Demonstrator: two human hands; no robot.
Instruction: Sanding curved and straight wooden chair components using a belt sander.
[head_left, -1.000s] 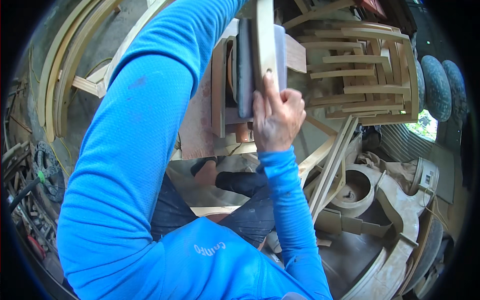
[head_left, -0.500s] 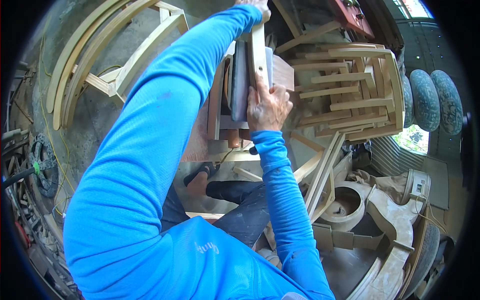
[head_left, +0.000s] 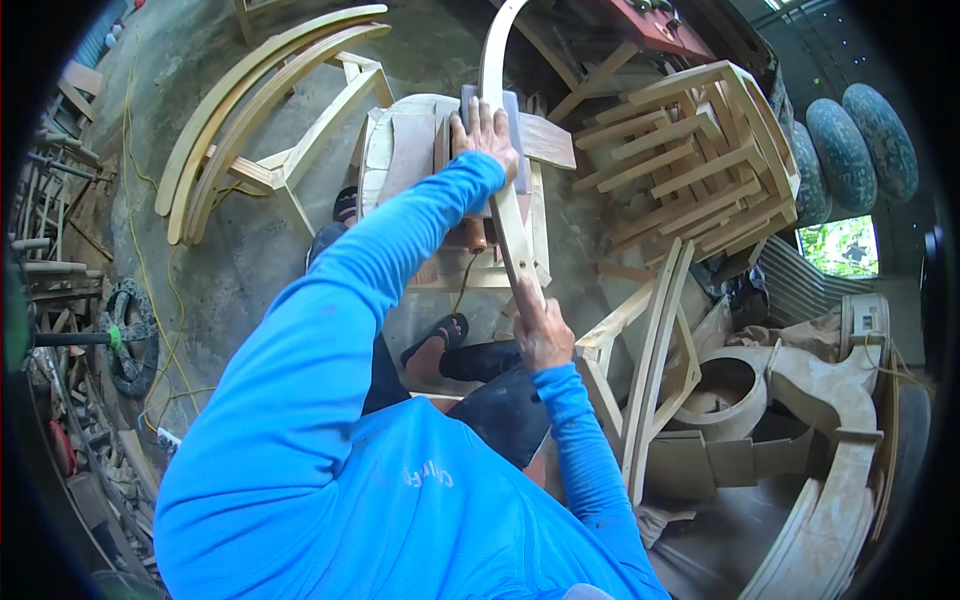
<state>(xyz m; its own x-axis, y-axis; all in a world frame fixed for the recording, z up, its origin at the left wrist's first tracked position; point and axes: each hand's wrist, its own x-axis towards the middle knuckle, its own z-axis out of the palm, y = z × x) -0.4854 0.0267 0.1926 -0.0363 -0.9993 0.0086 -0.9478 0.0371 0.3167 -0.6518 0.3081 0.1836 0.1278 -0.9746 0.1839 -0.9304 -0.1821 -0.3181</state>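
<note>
A long, curved wooden piece (head_left: 508, 225) runs away from me across a grey flat-topped tool (head_left: 522, 150) that looks like an upturned belt sander. My left hand (head_left: 487, 138) lies on the wood over the grey top, its fingers stretched out straight and pointing away. Nearer to me, my right hand (head_left: 543, 332) grips the piece's near end, with the forefinger extended along it. An orange-brown knob (head_left: 474, 238) and a cord (head_left: 465, 280) show at the tool's near end. Part of the tool's top is hidden under the wood and my left hand.
Curved wooden frames (head_left: 270, 110) stand on the concrete floor at left. Stacked wooden frames (head_left: 690, 165) are at right, with angled wooden parts (head_left: 655, 370) closer to me. Large pale castings of a machine (head_left: 825, 400) stand at lower right. A yellow cord (head_left: 172, 340) crosses the left floor.
The wooden piece has come toward me across the grey top. My left hand has moved from its far end to over the tool; my right hand has drawn back toward me.
</note>
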